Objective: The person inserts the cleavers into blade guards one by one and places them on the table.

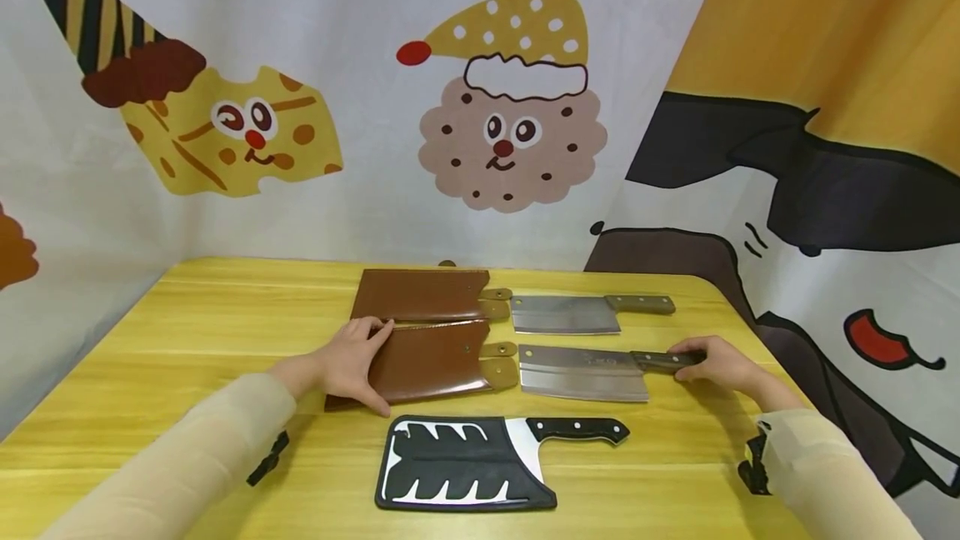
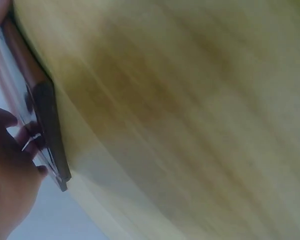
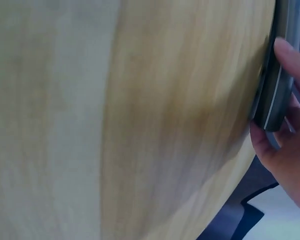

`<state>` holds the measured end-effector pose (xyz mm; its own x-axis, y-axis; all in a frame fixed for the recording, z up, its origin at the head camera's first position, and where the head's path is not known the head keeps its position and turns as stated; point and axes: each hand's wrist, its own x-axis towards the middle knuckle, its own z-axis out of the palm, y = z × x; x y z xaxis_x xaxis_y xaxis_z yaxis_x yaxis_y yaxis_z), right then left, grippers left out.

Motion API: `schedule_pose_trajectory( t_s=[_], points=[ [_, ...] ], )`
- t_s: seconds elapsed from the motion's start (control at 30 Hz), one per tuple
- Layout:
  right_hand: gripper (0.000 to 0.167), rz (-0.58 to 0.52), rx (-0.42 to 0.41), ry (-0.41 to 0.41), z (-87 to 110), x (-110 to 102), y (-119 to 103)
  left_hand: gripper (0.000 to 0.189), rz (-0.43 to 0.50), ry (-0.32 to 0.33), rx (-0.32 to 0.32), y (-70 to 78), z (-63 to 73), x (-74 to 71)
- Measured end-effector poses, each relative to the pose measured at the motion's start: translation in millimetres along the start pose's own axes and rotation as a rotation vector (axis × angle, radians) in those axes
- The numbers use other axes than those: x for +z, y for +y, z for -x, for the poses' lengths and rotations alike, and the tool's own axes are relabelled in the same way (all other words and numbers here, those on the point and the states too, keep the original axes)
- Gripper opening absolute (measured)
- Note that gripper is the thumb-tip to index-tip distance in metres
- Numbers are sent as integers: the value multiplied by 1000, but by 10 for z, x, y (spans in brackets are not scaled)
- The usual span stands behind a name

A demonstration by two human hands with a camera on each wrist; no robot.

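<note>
In the head view my left hand (image 1: 348,361) spans the left end of the nearer brown knife sheath (image 1: 427,361), thumb at its near edge and fingers at its far edge. The left wrist view shows the fingers against the glossy sheath (image 2: 37,95). My right hand (image 1: 723,365) pinches the end of the dark handle of the nearer cleaver (image 1: 581,373); thumb and fingers meet around that handle (image 3: 275,95) in the right wrist view. This cleaver lies flat, its blade tip just right of the sheath's tan snap straps (image 1: 498,361).
Behind lie a second brown sheath (image 1: 420,294) and a second cleaver (image 1: 566,315). Close to me sits a black-handled cleaver (image 1: 577,429) in a black-and-white blade cover (image 1: 457,461). All are on a yellow wood-grain table (image 1: 225,307), backed by a cartoon-printed curtain (image 1: 360,232).
</note>
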<state>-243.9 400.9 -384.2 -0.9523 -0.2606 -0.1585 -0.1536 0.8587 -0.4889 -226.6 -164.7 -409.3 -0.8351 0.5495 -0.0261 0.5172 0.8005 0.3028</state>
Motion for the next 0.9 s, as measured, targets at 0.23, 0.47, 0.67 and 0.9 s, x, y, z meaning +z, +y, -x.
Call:
schedule_pose_trajectory(
  t_s=[0.23, 0.47, 0.67, 0.9],
  points=[
    [45, -119, 29, -41, 55, -30, 160, 132, -14, -78, 11, 29, 19, -23],
    [36, -387, 2, -95, 139, -116, 242, 123, 15, -52, -2, 27, 0, 9],
    [32, -719, -68, -117, 199, -150, 259, 120, 65, 1, 24, 25, 7, 10],
    [39, -889, -116, -89, 255, -186, 325, 118, 86, 19, 22, -13, 59, -95]
  ],
)
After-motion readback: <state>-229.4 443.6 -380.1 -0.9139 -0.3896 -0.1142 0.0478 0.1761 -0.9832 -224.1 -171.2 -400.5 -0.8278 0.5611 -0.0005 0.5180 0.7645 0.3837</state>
